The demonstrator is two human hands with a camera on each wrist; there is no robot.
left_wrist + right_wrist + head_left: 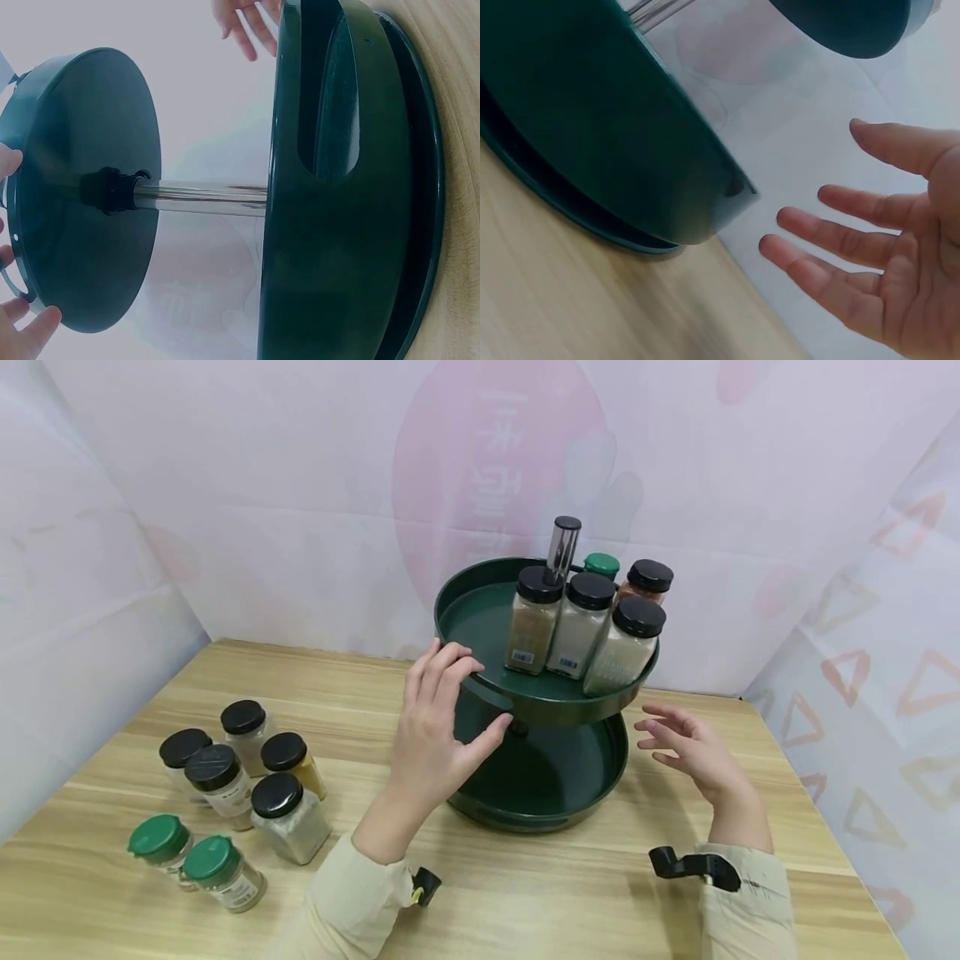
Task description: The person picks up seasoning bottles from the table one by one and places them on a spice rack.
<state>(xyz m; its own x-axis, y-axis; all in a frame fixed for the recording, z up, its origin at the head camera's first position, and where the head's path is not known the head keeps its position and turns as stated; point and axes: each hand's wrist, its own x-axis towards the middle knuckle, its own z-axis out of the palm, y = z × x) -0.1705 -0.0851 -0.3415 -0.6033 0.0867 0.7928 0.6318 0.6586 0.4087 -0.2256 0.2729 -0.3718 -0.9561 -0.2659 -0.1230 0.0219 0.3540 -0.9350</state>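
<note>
Two-tier dark green round rack (570, 710) stands directly ahead of you, between your left hand (438, 722) and your right hand (693, 752). Its shallow upper tray (472, 610) sits above the lower tray (525, 789), and a shiny metal post (562, 547) with a black cap joins them.

Your left hand is at the near left side of the upper tray. Its fingers touch the rim and its thumb lies at the lower edge, beside the elongated slot (486, 693) in the wall. You cannot tell from these views whether this hand grasps the rim or merely rests against it.

Your right hand is released: the fingers are spread and relaxed, the palm holds nothing, and the fingertips are just beside the rack's right side, apart from it.

On the upper tray, to the right of your left fingertips, note three square clear jars with black lids (566, 631) in a front row. Behind them stand a black-lidded jar with reddish contents (648, 581) and a green-capped container (602, 564).

To the left of your left hand, on the light wood-grain table (562, 893), locate five black-lidded clear jars (296, 827) grouped together. Two green-lidded clear round jars (238, 885) stand nearer to you, also left of that hand.
</note>
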